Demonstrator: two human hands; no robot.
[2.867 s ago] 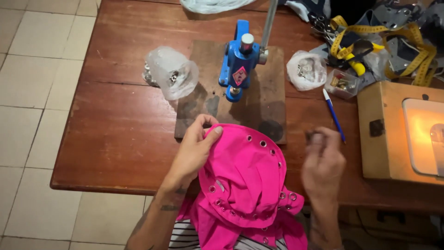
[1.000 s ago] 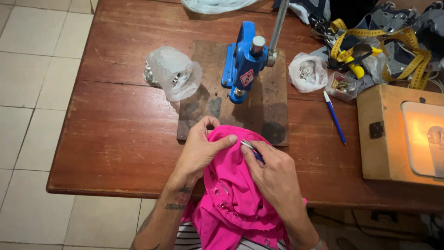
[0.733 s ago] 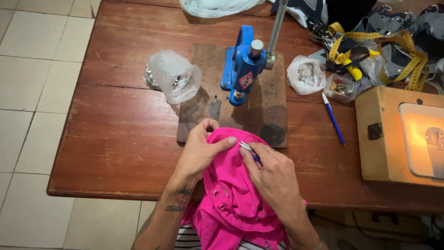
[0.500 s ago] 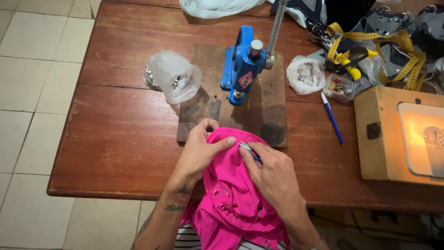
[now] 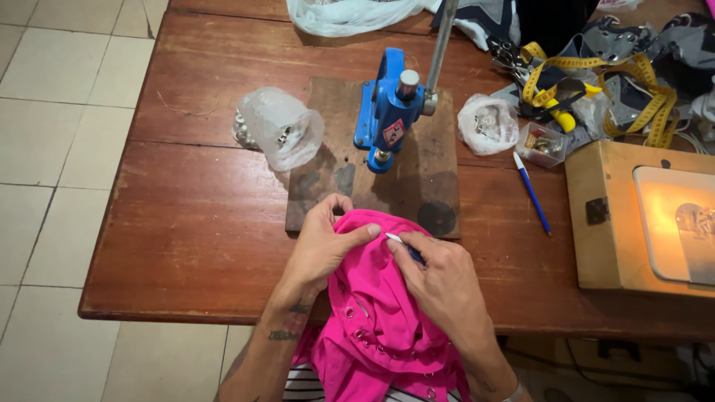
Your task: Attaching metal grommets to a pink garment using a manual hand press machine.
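A bright pink garment (image 5: 376,313) with metal eyelets lies over the near edge of the wooden table (image 5: 186,223). My left hand (image 5: 320,249) pinches its top fold between thumb and fingers. My right hand (image 5: 439,279) rests on the cloth and holds a pen (image 5: 402,247) with its tip against the fabric close to my left thumb. Just beyond the cloth stands a blue hand press (image 5: 391,112) on a dark wooden board (image 5: 417,186).
A clear plastic bag of metal pieces (image 5: 279,134) lies left of the press, another small bag (image 5: 488,123) to its right. A blue pen (image 5: 530,192) lies next to a wooden box with a lit panel (image 5: 644,216). Yellow tape measure (image 5: 640,82) and clutter fill the far right.
My right hand came from the table's right side onto the pink cloth with a pen. Over the last second both hands have stayed almost still.
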